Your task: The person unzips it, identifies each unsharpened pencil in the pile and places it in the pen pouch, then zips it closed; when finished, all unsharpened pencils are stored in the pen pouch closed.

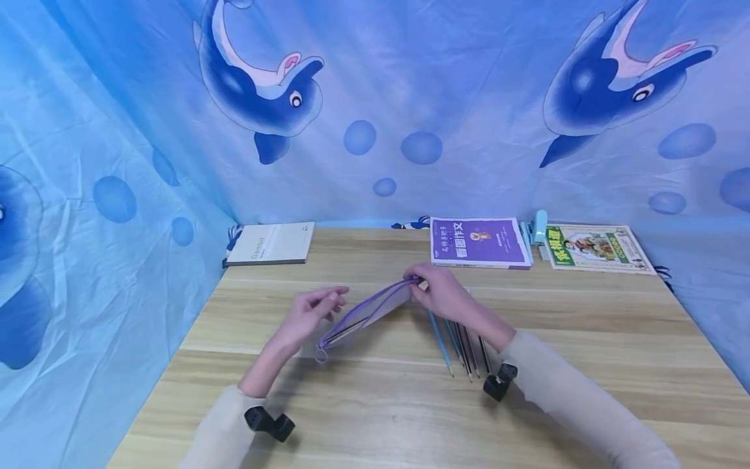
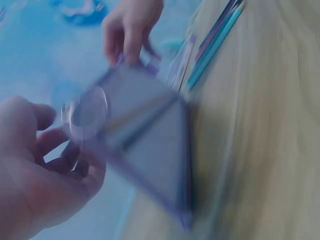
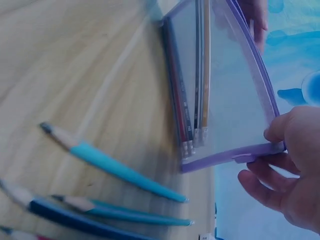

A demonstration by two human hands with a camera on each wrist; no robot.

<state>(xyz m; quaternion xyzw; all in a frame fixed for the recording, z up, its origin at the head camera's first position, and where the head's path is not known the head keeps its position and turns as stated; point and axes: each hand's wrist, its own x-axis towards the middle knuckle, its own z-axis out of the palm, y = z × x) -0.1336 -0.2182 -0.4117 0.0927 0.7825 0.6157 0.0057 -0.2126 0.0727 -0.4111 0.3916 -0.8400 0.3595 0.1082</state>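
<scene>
My right hand point(image 1: 441, 294) pinches a corner of a clear pencil pouch point(image 3: 235, 100) with purple edging, held tilted above the table. Several pencils point(image 3: 204, 65) lie inside, dark, red and yellowish. By the pouch's other end is my left hand point(image 1: 313, 316), fingers loosely bent and nothing gripped. A clear ring point(image 2: 90, 117) on the pouch hangs close to those fingers in the left wrist view; blur hides whether they touch. Below my right wrist, several loose pencils lie on the table, among them a light blue pencil point(image 1: 441, 343) and a dark one point(image 3: 75, 220).
On the wooden table point(image 1: 375, 417), a white book point(image 1: 271, 243) lies at the back left. Toward the back right are a purple book point(image 1: 480, 243), a light blue stapler-like object point(image 1: 539, 228) and a green-and-yellow book point(image 1: 597, 247). A blue dolphin-print curtain point(image 1: 375, 98) hangs behind.
</scene>
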